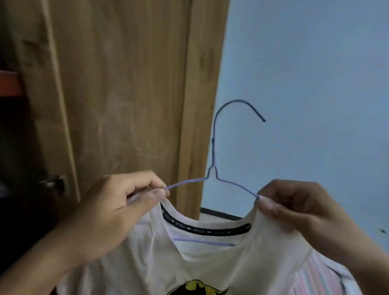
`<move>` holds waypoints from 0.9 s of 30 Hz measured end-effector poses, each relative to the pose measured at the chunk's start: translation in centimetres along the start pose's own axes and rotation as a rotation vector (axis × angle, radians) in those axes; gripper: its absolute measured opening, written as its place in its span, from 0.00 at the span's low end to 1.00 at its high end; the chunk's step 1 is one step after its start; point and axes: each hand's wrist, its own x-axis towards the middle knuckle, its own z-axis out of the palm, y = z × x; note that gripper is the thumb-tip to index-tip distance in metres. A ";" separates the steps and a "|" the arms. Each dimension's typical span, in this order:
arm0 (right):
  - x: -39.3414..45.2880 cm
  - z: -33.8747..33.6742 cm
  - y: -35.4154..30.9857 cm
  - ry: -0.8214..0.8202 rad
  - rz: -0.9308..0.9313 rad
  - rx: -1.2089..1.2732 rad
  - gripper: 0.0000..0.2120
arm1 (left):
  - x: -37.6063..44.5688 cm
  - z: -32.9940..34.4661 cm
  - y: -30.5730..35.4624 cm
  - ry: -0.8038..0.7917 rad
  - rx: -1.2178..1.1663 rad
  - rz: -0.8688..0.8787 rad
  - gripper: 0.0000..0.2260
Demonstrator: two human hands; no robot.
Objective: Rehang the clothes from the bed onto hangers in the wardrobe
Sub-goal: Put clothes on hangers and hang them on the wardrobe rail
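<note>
**Shirt on hanger, not yet on rail**

Head view (only 1 cam):

- Left hand pinches the collar edge of the white t-shirt together w/ the left arm of the wire hanger; thumb and fingers curled, clenched on both.
- Right hand does the same at the right side: fingertips nip fabric and wire where the hanger's right arm goes under the cloth.
- Hanger sits upright between the 2 hands. Shoulder arms are inside the neck opening; bottom bar shows through the collar gap, below the black neck tape. Hook stands clear above both hands, its open tip pointing to the right, toward the blue wall.
- Shirt hangs down from the grips, yellow-and-black print at lower centre. A pink striped cloth lies lower right, behind the shirt; whether that's the bed, can't tell.
- Wardrobe door, wood, fills upper left. Dark interior at far left edge; rail not visible.

Judgement: the coming move turns on 1 relation. Wardrobe opening lies left of the hanger, so left hand is nearer, while the hook opens right, away from it. Hanger's long axis runs left-right across the body. Prob needs shoulders seated first, then a regrip at the hook neck and a swing left.
</note>
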 end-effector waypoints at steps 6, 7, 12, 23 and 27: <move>5.9 3.7 -0.4 -0.325 -0.146 0.079 0.16 | -4.8 -4.1 2.6 0.205 0.238 -0.168 0.15; 6.6 4.5 -0.6 -0.361 -0.202 0.062 0.15 | -5.8 -4.6 3.0 0.244 0.278 -0.196 0.15; 9.2 10.1 -2.6 -0.497 -0.427 0.114 0.11 | -11.7 -6.2 6.4 0.447 0.443 -0.350 0.08; 9.4 27.7 -9.5 -0.834 -0.642 0.340 0.10 | -23.6 -10.4 13.8 0.601 0.648 -0.701 0.08; 7.8 33.6 -12.4 -0.999 -0.710 0.341 0.10 | -27.4 -11.7 16.2 0.615 0.670 -0.772 0.10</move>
